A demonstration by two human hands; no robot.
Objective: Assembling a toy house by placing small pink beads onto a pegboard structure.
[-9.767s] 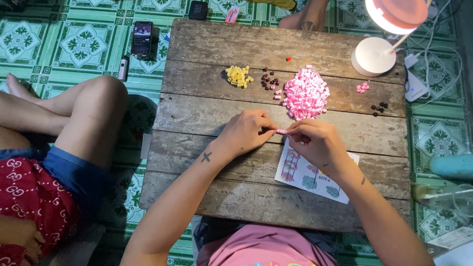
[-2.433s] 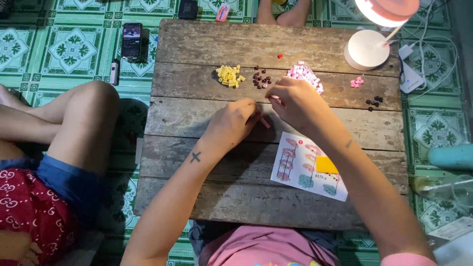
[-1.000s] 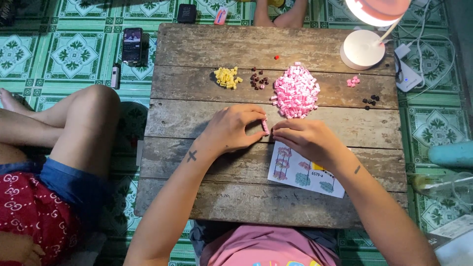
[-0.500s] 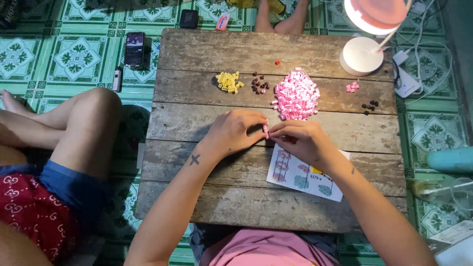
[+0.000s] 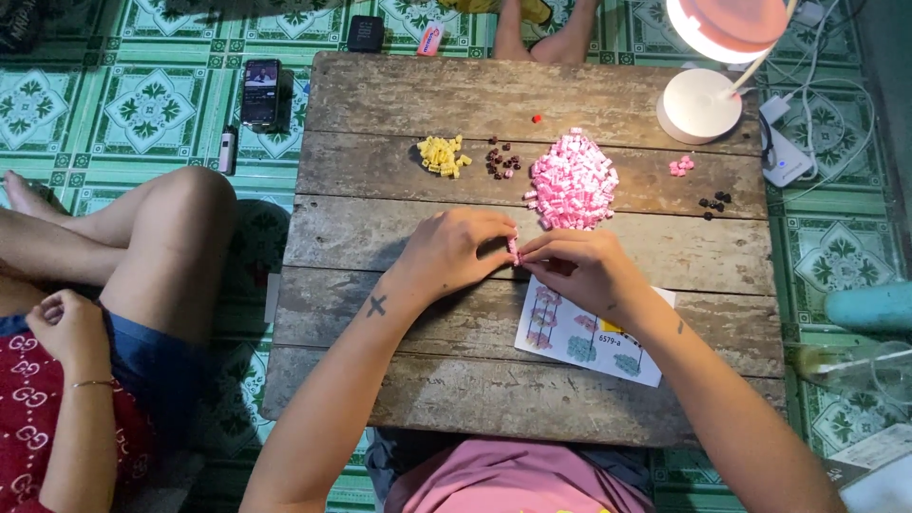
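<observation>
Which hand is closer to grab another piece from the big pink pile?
Probably the right hand: it sits just below the heap of small pink plastic pieces. The left hand lies farther to the side. Both pinch one small pink piece.

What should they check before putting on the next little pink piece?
1. Small pink piece pinched between left hand and right hand: ok.
2. Grip firm enough to hold it: cannot tell, fingers hide most of it.
3. Pink pile close, just beyond the hands: ok.
4. Picture sheet readable: not ok, the right hand and wrist cover part of it.
5. Yellow pieces and dark pieces kept in separate heaps: ok.
6. Lamp lighting the wooden table: ok.
</observation>
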